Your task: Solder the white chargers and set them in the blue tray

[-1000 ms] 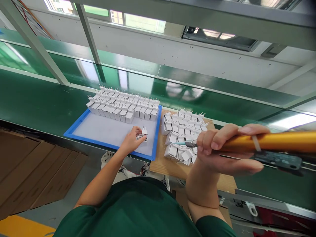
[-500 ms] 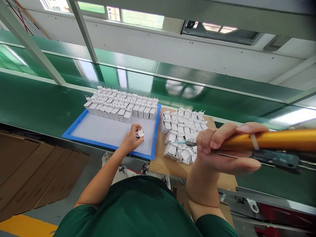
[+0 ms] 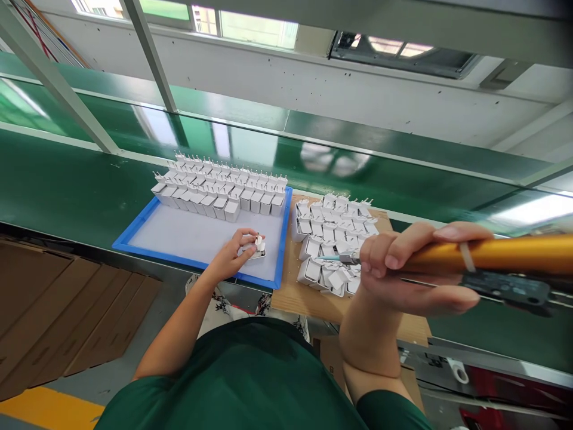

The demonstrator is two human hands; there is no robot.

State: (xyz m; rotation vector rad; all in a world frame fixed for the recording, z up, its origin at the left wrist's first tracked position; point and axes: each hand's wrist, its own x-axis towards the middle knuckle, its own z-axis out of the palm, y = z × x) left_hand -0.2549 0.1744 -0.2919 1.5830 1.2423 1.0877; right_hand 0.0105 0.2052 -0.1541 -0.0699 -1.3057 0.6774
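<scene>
The left hand (image 3: pixel 230 257) is drawn in narrow, thumb and fingertips closed on a white plug adapter (image 3: pixel 259 243) whose pins point upward. The adapter sits just above the white base of a blue-rimmed tray (image 3: pixel 283 239), near the tray's right side. Beyond the left hand, rows of matching adapters (image 3: pixel 215 197) stand close together in the same tray, pins up.

The right hand (image 3: pixel 416 269) wraps its fingers around an orange-barrelled hand tool (image 3: pixel 514 255), its thumb stretched out below the barrel. Just past that thumb, a black switch (image 3: pixel 505 289) lies along the barrel's underside; the faint marks on its side are too small to read. A white cable tie (image 3: pixel 466 258) rings the barrel beside the fingers. From the right hand, a metal collar (image 3: pixel 349 258) and thin pale-blue tip (image 3: pixel 326 258) point toward the left hand, in front of more white adapters (image 3: pixel 326 230) grouped on a brown board (image 3: pixel 293 298) between the hands; whether the tip touches any cannot be told.
</scene>
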